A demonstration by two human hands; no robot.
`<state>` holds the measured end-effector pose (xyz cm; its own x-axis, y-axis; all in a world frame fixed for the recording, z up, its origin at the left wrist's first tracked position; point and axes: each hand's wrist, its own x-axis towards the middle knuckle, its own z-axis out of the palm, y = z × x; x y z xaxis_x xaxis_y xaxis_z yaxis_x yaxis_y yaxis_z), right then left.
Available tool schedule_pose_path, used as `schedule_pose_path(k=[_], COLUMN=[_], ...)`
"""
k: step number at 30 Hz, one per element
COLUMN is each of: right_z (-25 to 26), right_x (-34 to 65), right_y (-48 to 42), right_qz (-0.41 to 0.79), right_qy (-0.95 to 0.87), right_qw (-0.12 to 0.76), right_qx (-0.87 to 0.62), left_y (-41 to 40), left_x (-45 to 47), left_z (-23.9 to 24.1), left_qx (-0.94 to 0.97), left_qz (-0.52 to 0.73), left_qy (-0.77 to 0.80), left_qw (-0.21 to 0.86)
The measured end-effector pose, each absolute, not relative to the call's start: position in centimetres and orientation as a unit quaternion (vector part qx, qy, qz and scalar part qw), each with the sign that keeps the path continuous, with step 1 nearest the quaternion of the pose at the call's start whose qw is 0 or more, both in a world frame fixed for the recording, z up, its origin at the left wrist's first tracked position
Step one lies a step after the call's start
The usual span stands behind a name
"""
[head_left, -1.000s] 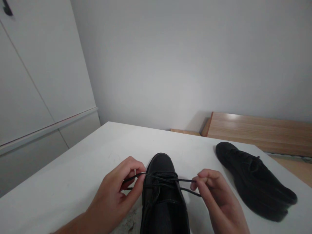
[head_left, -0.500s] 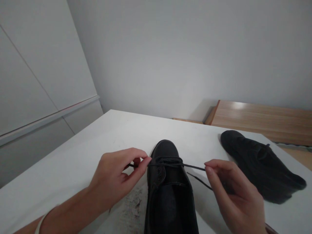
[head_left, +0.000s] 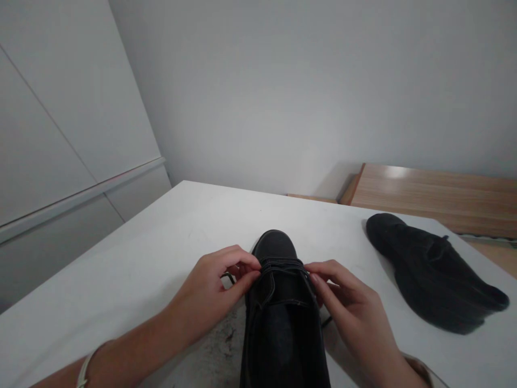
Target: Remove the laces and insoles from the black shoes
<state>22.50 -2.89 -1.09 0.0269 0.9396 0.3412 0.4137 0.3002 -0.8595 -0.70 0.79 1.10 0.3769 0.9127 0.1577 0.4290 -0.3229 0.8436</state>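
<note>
Left hand [head_left: 210, 293] and right hand [head_left: 347, 312], fingers pinched on the black laces [head_left: 283, 265] of a black shoe [head_left: 283, 323] standing on the white tabletop [head_left: 141, 269].

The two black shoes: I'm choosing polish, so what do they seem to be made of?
The near shoe, its laces pinched by the left hand and right hand, looks like smooth leather or imitation: faint sheen on the toe, stitched edge. The far shoe looks matte and napped, with no shine, perhaps suede or cloth. The white table is smooth, likely laminate.
</note>
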Motion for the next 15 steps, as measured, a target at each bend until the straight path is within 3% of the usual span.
schedule_pose_path(k=[15], right_z=[-1.0], right_x=[21.1], right_y=[-1.9], right_qz=[0.301], right_qy=[-0.623], right_qw=[0.511], right_qx=[-0.51], left_y=[0.8], left_x=[0.3], left_z=[1.2], left_qx=[0.793], left_qz=[0.361], left_qy=[0.404], left_qw=[0.277])
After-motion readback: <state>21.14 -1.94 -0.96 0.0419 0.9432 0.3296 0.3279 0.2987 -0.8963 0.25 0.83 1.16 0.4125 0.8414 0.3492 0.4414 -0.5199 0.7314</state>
